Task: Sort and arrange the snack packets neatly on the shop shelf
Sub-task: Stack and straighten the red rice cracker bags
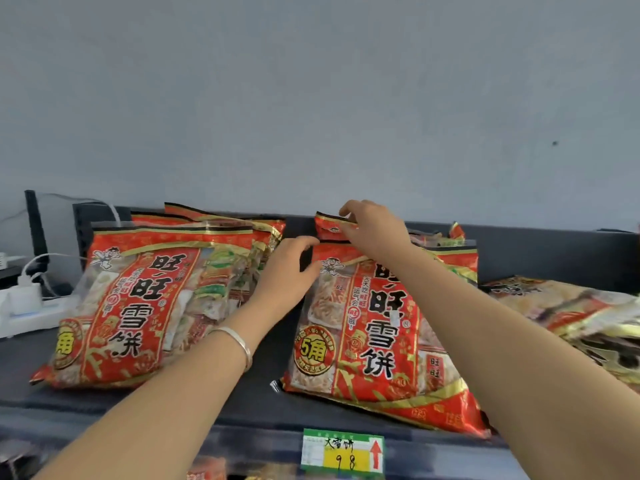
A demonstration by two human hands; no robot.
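Observation:
Large red snack packets stand in two stacks on the dark top shelf (242, 403). The left stack (145, 299) leans back, with several packets behind its front one. In the middle stack, the front packet (377, 334) leans towards me. My left hand (291, 268) grips that packet's upper left edge. My right hand (374, 230) pinches the top of a packet (329, 226) standing behind the front one. More packets behind are partly hidden.
A heap of paler packets (571, 306) lies flat at the right. A white power strip with plugs (27, 303) and cables sits at the far left. A green-yellow price tag (343, 452) hangs on the shelf's front edge. The grey wall rises behind.

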